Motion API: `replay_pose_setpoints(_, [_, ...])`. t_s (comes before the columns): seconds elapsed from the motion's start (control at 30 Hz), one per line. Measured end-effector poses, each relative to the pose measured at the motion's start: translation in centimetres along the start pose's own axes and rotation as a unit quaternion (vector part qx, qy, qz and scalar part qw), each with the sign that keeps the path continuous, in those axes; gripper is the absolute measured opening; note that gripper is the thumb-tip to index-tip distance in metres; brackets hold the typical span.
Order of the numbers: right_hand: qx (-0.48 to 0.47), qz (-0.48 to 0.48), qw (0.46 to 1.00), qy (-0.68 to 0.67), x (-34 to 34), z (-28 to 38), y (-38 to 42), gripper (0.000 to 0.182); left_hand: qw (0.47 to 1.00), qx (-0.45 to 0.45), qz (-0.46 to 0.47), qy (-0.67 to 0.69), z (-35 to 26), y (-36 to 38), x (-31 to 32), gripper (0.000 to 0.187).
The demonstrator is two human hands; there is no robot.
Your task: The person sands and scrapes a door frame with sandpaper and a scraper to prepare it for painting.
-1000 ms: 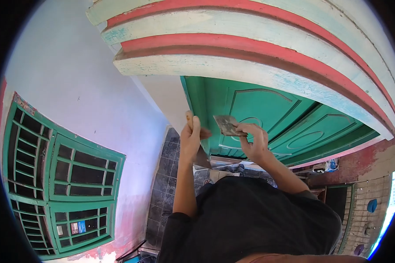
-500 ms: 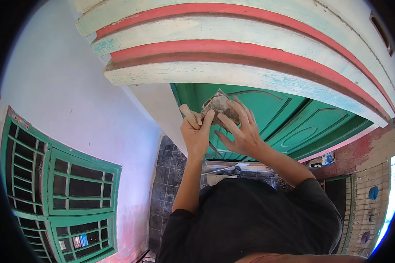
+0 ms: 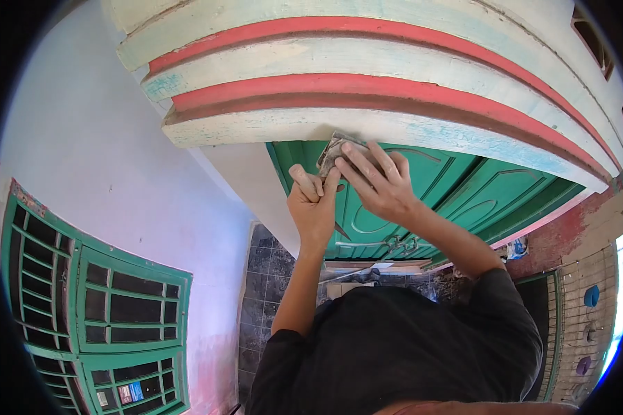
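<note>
My left hand (image 3: pixel 313 204) is closed round a tool whose thin pointed end sticks out below the fist; the rest of the tool is mostly hidden. Its thumb reaches up to a worn, grey-brown folded sheet (image 3: pixel 332 151). My right hand (image 3: pixel 381 181) lies over the sheet from the right, fingers pressed on it. The sheet's upper edge is at the lower edge of the white ledge (image 3: pixel 284 122), whose paint is flaking.
Above are pink bands (image 3: pixel 311 84) between white ledges. A green door (image 3: pixel 457 190) stands behind the hands. A green barred window (image 3: pixel 128 294) is in the pale wall (image 3: pixel 138 180) at left. Dark floor tiles (image 3: pixel 259 277) lie below.
The sheet has tilted and moved up against the ledge's lower edge. My right hand has moved up and left over it, fingers now on its face. My left hand has barely moved.
</note>
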State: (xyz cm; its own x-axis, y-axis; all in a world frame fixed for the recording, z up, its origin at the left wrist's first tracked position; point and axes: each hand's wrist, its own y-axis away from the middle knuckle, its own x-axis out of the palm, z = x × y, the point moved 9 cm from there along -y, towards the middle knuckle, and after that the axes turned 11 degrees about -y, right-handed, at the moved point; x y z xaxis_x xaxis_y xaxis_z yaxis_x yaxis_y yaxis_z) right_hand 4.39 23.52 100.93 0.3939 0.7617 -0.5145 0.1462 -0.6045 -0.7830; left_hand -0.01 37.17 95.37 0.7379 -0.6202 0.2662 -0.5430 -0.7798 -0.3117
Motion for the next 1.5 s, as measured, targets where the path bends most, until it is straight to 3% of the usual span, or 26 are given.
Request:
replay_pose_setpoints(0.37, [-0.021, -0.035, 0.998, 0.038, -0.3, -3.5, -1.2, 0.042, 0.997, -0.021, 0.036, -0.071, -0.3, -1.9, 2.5, 0.028])
replay_pose_setpoints(0.5, [-0.055, -0.008, 0.991, 0.123, -1.1, -4.5, 0.0, 0.040, 0.994, -0.040, 0.007, -0.097, -0.7, -3.3, 0.7, 0.034])
replay_pose_setpoints(0.57, [-0.065, -0.013, 0.982, 0.179, -1.8, -5.6, 1.3, 0.037, 0.988, 0.072, -0.074, -0.119, -3.4, -4.4, -2.1, 0.047])
replay_pose_setpoints(0.6, [-0.068, -0.014, 0.982, 0.177, -2.2, -6.1, 1.8, 0.037, 0.987, 0.073, -0.077, -0.119, -4.0, -5.2, -3.2, 0.047])
replay_pose_setpoints(0.67, [-0.112, -0.015, 0.974, 0.196, -2.2, -6.1, 2.2, 0.036, 0.945, 0.164, -0.163, -0.231, -7.7, -6.2, -6.1, 0.055])
replay_pose_setpoints(0.8, [-0.118, 0.040, 0.985, 0.122, 0.4, -3.5, -1.7, 0.032, 0.930, 0.169, -0.195, -0.261, -9.8, -9.1, -6.5, 0.058])
replay_pose_setpoints(0.87, [-0.102, 0.005, 0.989, 0.104, 1.6, -2.5, -3.2, 0.031, 0.932, 0.193, -0.192, -0.237, -9.6, -10.1, -5.8, 0.058])
replay_pose_setpoints(0.9, [-0.092, -0.033, 0.992, 0.080, 1.5, -2.5, -3.5, 0.030, 0.933, 0.194, -0.189, -0.236, -9.7, -10.1, -5.4, 0.058])
replay_pose_setpoints(1.03, [-0.091, -0.017, 0.994, 0.062, 0.6, -2.8, -3.8, 0.029, 0.946, 0.150, -0.196, -0.213, -9.1, -9.7, -5.2, 0.061])
replay_pose_setpoints(1.13, [-0.020, -0.080, 0.996, 0.042, -0.9, -3.9, -4.6, 0.031, 0.945, 0.159, -0.200, -0.206, -9.1, -9.7, -5.2, 0.062])
replay_pose_setpoints(1.3, [-0.078, -0.022, 0.997, 0.010, -0.6, -4.5, -4.1, 0.033, 0.944, 0.153, -0.189, -0.221, -9.2, -9.8, -5.7, 0.059])
replay_pose_setpoints(1.5, [-0.160, -0.047, 0.984, 0.060, -2.1, -5.1, -1.3, 0.027, 0.939, 0.101, -0.196, -0.263, -9.0, -10.1, -6.3, 0.064])
